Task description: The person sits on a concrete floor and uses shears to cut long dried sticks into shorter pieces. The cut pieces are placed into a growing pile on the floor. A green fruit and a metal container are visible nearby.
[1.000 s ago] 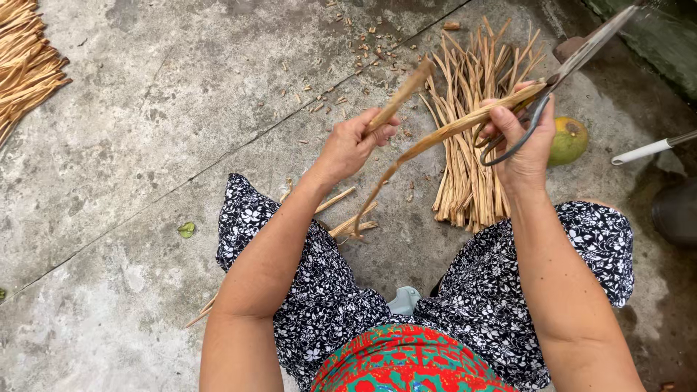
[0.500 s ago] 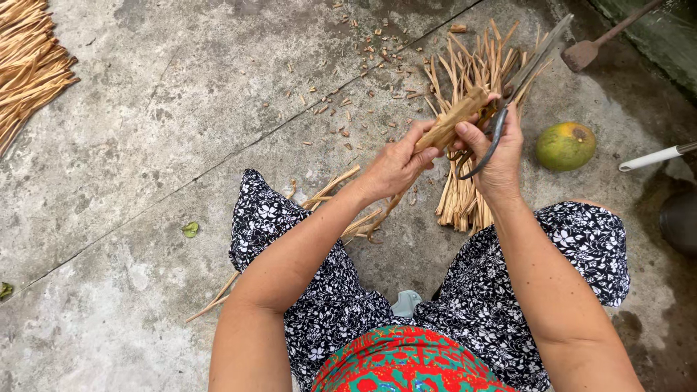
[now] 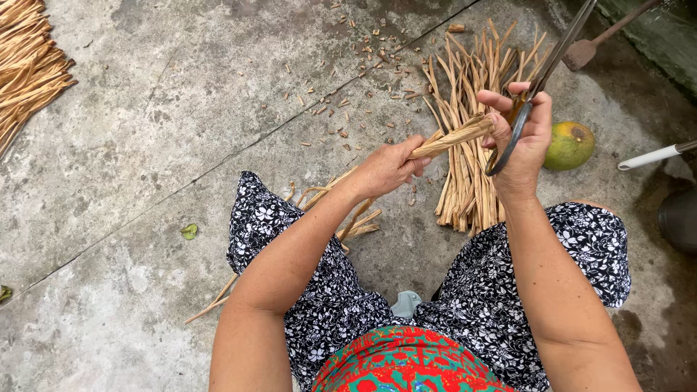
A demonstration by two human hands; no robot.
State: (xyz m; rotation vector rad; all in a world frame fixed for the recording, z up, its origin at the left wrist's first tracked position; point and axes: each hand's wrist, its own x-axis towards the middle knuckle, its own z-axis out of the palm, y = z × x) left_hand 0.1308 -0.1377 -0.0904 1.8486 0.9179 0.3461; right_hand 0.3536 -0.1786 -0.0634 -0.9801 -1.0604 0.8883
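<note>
Both bare forearms reach forward over the knees. The left hand (image 3: pixel 388 167) is curled in a closed grip, knuckles up. The right hand (image 3: pixel 524 134) is raised higher, wrist bent, fingers (image 3: pixel 497 99) wrapped closed.

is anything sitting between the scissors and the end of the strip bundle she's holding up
Nothing visible does. The right hand holds the scissors right beside the tip of the strip bundle, which the left hand grips lower down.
</note>
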